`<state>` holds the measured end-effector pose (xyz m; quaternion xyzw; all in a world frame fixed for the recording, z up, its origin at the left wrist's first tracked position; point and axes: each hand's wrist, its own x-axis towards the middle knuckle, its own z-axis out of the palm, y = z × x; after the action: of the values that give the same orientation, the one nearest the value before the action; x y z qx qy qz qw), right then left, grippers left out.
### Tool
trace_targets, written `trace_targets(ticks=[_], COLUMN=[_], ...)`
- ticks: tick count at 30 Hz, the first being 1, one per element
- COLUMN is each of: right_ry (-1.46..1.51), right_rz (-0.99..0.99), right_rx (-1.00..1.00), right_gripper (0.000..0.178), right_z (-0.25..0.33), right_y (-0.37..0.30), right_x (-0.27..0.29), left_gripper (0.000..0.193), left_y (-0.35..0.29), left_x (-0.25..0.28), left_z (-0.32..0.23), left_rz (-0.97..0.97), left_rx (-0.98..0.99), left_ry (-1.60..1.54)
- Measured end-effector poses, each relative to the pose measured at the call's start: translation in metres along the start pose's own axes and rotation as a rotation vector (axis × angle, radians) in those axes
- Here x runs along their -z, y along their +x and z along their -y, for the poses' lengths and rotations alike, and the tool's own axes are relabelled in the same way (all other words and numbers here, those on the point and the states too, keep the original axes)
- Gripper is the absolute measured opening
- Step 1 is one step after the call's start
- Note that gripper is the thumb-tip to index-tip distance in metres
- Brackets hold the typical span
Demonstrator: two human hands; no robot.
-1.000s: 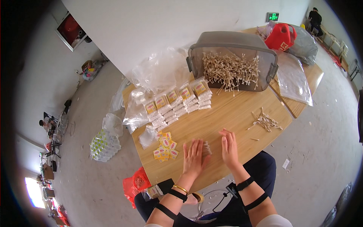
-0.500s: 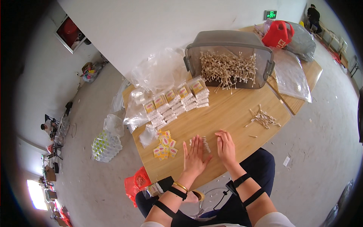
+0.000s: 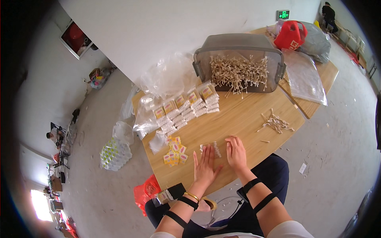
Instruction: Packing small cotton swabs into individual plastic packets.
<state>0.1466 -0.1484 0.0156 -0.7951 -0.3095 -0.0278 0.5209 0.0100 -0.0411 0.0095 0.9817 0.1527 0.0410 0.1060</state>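
A small row of cotton swabs (image 3: pixel 216 150) lies side by side on the wooden table (image 3: pixel 234 115) in front of me. The outstretched fingers of my left hand (image 3: pixel 205 166) rest flat on its near part, thumb spread to the right. Just right of the row, apart from it, my right hand (image 3: pixel 237 154) stands on its edge, fingers extended and close together, with nothing visible in it. Small yellow and white cards (image 3: pixel 174 152) lie in a loose pile left of my left hand. A loose heap of swabs (image 3: pixel 276 123) is off to the right.
Stacked packs of swabs (image 3: pixel 182 105) stand farther back, beside clear plastic bags (image 3: pixel 164 79). A grey translucent bin (image 3: pixel 240 41) on its side holds many swabs. A red bag (image 3: pixel 291 35) and a flat clear bag (image 3: pixel 303 77) lie back right. A black box (image 3: pixel 174 190) sits by my lap.
My left hand has drawn back slightly toward me, uncovering more of the swab row. My right hand has hardly moved. The whole view has shifted a little.
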Motion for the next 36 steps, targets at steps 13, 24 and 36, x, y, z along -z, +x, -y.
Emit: trace_targets(ticks=[13,24,36], right_ry=[-0.028,-0.039,-0.136], right_rz=[0.009,-0.004,0.125], right_rx=[-0.018,0.005,0.076], right_gripper=[0.016,0.015,0.019], right_z=[-0.001,-0.004,-0.001], right_y=[-0.001,-0.001,-0.001], right_x=[-0.001,-0.003,0.002], left_gripper=[0.090,0.086,0.078], left_y=[-0.008,-0.010,-0.013], left_x=[-0.003,0.001,-0.002], left_z=[-0.008,-0.012,-0.013], left_rz=[0.003,-0.002,-0.069], left_rx=[0.021,0.037,0.043], left_ry=[-0.053,0.018,0.031])
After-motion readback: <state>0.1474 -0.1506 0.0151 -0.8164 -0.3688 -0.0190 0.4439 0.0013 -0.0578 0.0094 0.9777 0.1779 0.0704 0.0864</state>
